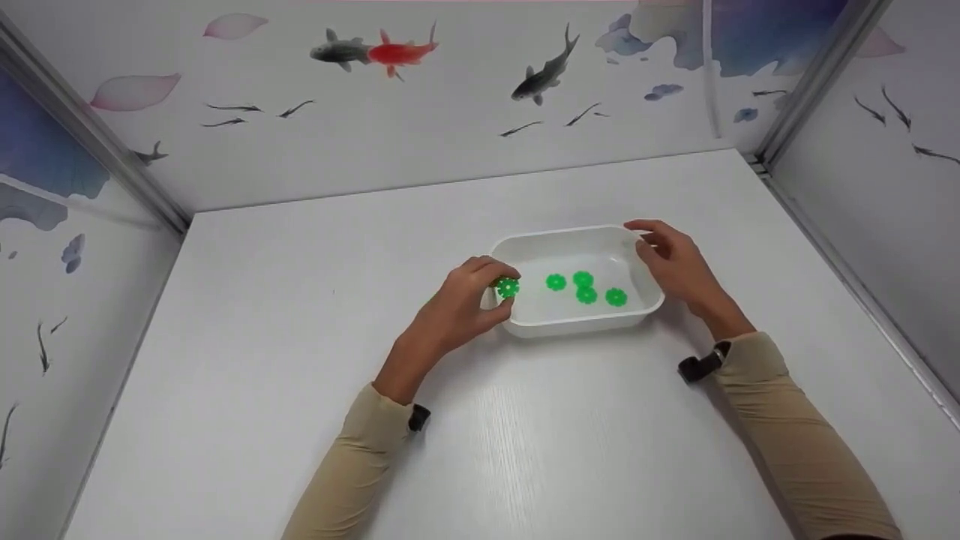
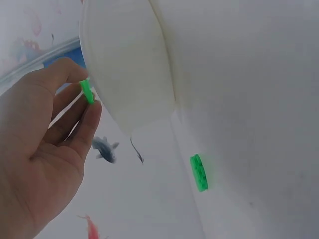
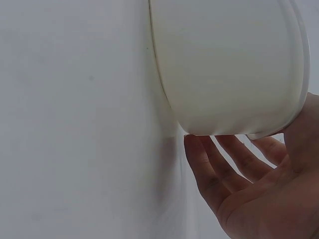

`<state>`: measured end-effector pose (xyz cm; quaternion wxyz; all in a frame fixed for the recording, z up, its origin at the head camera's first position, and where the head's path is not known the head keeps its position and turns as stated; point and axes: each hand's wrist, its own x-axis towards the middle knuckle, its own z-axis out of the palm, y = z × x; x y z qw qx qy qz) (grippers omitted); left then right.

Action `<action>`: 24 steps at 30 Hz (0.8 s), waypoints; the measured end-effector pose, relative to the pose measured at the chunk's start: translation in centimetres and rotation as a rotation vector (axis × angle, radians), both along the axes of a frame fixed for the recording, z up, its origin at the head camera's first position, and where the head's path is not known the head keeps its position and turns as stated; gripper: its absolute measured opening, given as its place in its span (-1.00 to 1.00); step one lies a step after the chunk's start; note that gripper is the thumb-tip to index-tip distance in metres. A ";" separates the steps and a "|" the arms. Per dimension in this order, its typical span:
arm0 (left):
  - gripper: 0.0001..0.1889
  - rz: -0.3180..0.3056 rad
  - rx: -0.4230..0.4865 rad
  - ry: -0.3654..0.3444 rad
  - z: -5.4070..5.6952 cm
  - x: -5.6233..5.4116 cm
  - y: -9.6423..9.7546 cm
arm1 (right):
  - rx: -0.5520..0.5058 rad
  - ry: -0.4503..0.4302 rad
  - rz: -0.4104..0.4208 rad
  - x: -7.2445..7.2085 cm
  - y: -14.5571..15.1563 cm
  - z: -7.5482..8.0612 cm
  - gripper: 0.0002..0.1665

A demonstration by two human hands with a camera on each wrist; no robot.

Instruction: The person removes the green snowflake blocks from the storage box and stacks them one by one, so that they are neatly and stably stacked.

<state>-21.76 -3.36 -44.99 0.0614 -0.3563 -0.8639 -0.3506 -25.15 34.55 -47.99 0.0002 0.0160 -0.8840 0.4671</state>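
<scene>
A white plastic tub (image 1: 581,324) with rounded corners stands on the table, several green flower-shaped discs (image 1: 556,282) lying flat inside. At its left rim, my left hand (image 1: 465,304) pinches another green flower-shaped disc (image 1: 508,287) between thumb and fingertips. The left wrist view shows this held disc (image 2: 86,91) edge-on, close to the tub's outer wall (image 2: 129,59). My right hand (image 1: 679,266) holds the tub's right end, thumb over the rim and fingers along the outside. From the right wrist, those fingers (image 3: 239,164) touch the end wall (image 3: 224,74).
One more green disc (image 2: 199,173) is on the table outside the tub in the left wrist view; I cannot make it out in the head view. White tabletop (image 1: 285,322) extends around the tub. Walls printed with fish (image 1: 450,112) enclose the back and sides.
</scene>
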 end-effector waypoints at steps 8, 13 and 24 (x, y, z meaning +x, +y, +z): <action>-0.66 0.052 0.073 -0.063 -0.6 -0.7 -2.3 | -0.012 -0.004 0.006 0.1 0.1 0.0 -0.49; -0.67 0.089 0.082 -0.094 -0.9 -1.2 -4.2 | -0.008 -0.005 0.004 0.1 0.0 0.0 -0.48; -0.62 0.203 -0.030 -0.235 -1.6 -2.4 -6.8 | -0.007 -0.009 0.002 0.1 0.1 0.0 -0.48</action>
